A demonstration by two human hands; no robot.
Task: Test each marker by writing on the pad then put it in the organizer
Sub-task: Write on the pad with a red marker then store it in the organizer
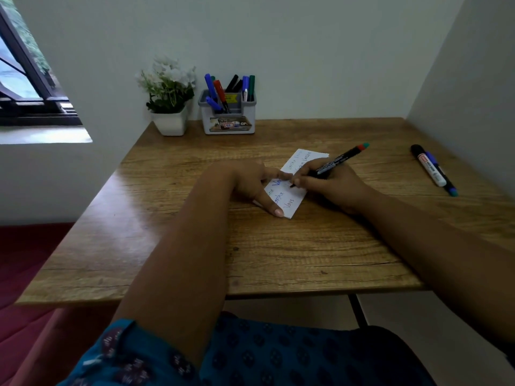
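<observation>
Black-barrelled marker [334, 162] with its tip on the small white paper pad [289, 183] mid-desk writes best if the right hand [331, 185] keeps a light pinching grip while the left hand [250, 182], fingers flat, pins the pad against sliding.

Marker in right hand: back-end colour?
Marker: red band, teal tip at the back end; head view.
</observation>
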